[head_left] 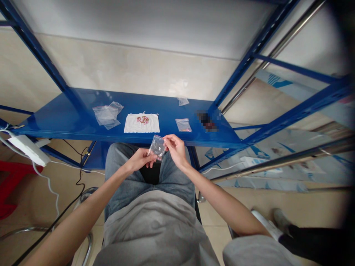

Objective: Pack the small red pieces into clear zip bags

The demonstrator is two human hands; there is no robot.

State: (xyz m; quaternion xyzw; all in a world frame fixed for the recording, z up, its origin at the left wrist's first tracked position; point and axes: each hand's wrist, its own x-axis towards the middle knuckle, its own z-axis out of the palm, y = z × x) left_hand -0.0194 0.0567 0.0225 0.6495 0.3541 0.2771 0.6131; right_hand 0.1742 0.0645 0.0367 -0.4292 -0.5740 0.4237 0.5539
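Note:
A small clear zip-top plastic bag [156,147] hangs over my lap, with a round, transparent-looking item inside. My left hand [141,159] grips the bag's lower edge between thumb and fingers. My right hand [176,149] pinches its upper right corner. Behind them, a blue metal shelf [155,107] holds a white sheet [141,123] with small red and pink pieces on it. Several loose clear plastic bags [107,115] lie to its left, and a small filled bag [183,125] lies to its right. A blurred dark object [207,121] sits further right.
Blue steel uprights [251,61] frame the shelf, close in front of my hands. A white power strip [27,149] with cables lies at the left, above a red stool [11,188]. My knees in grey jeans lie below my hands.

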